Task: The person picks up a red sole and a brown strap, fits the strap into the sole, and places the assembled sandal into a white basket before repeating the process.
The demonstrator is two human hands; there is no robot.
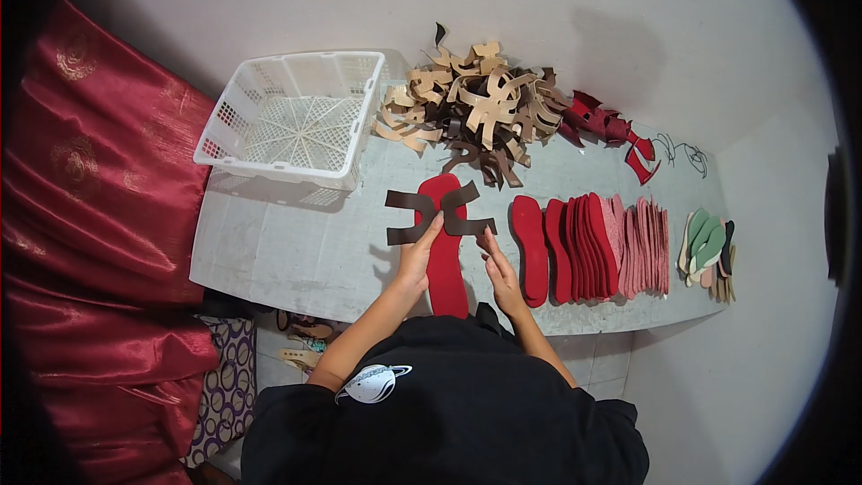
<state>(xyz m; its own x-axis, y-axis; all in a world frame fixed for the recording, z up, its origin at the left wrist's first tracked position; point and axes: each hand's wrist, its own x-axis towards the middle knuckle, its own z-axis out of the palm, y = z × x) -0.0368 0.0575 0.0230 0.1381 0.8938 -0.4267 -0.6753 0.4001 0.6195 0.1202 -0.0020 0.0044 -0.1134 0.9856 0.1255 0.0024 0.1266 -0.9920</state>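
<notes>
A dark brown H-shaped strap piece (409, 200) lies across the upper part of a red insole (446, 274). My left hand (418, 256) is closed on both, its thumb pressing the middle of the strap; its other fingers are hidden beneath. At the strap's lower right end is my right hand (500, 271), fingers apart, with a fingertip near or touching that end. Just to the right, a row of red insoles (532, 251) stands on the table, followed by pink ones (642, 247).
An empty white basket (359, 157) sits at the table's (260, 247) back left. Behind my hands is a heap of tan and brown straps (494, 103), with red pieces (615, 128) beside it. Green insoles (708, 242) lie far right; a red curtain (108, 216) hangs left.
</notes>
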